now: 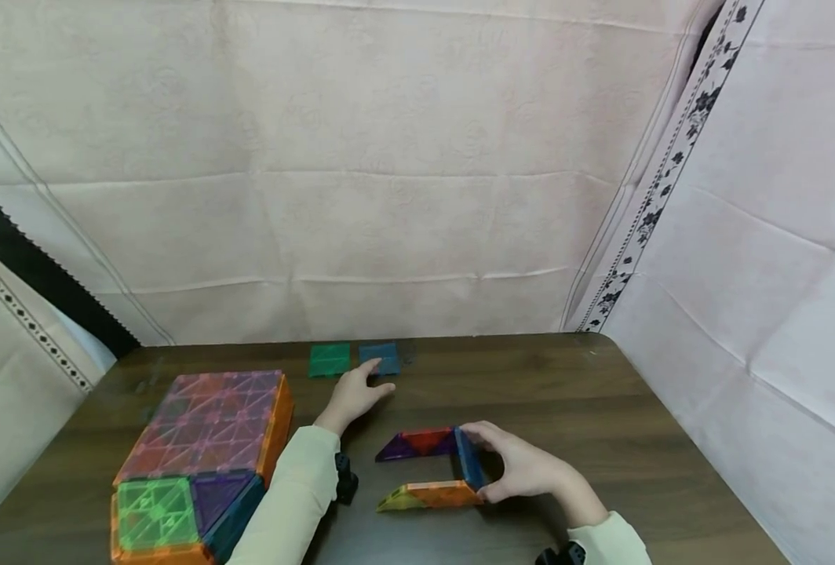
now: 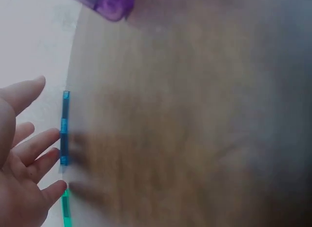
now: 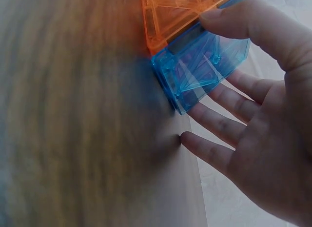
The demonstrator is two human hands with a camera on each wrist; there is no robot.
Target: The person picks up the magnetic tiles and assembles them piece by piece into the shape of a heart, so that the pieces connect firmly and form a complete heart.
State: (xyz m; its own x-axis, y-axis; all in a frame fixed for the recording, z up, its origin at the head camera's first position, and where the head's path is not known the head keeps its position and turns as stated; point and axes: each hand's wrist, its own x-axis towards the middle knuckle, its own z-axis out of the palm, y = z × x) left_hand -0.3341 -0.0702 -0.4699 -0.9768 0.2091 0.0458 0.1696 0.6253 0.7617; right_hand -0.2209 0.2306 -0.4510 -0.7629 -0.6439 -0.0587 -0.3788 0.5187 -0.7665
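Flat at the back edge of the table lie a blue magnetic tile [image 1: 388, 358] and a green magnetic tile [image 1: 329, 360]. My left hand [image 1: 355, 396] reaches over the blue one with fingers spread, its fingertips right at the tile's edge in the left wrist view. My right hand [image 1: 523, 463] grips the blue magnetic tile wall [image 1: 469, 459] of a small three-sided build between thumb and fingers. A red and purple side [image 1: 417, 443] and an orange and yellow-green side [image 1: 435, 495] run leftward from that wall, standing on the table.
A large build of magnetic tiles [image 1: 206, 428] stands at the left of the table, with a pink-purple top, orange sides and a green square at its front. Pale cloth [image 1: 389, 196] hangs behind the dark wooden table [image 1: 566, 377] and along its sides.
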